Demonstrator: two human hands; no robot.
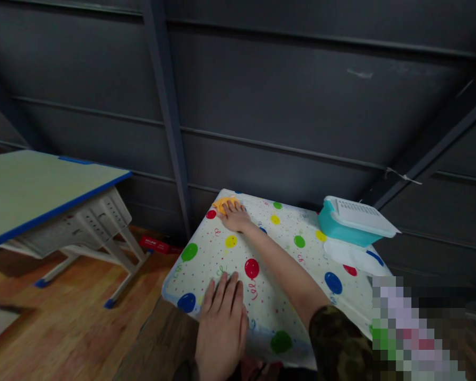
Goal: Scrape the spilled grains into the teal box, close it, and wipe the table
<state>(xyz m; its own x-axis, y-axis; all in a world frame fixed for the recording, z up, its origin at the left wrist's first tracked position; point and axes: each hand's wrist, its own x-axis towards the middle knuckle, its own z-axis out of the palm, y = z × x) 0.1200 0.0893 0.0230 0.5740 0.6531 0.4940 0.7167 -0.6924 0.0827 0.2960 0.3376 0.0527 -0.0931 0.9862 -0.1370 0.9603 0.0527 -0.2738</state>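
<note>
My right hand (235,214) reaches across to the far left corner of a small table and holds an orange cloth (224,204) down, the fingers lying over it. Part of the cloth is hidden under the palm. A white tablecloth (275,254) printed with coloured balloons covers the table. At the near edge, my left hand (222,323) lies palm down on the tablecloth, fingers stretched out, with nothing in it.
A teal box (343,225) with a white slotted lid stands at the table's far right, a white object (353,256) before it. Left is a blue-edged desk (55,193); a red box (154,244) lies on the floor. A dark panelled wall (281,95) rises behind.
</note>
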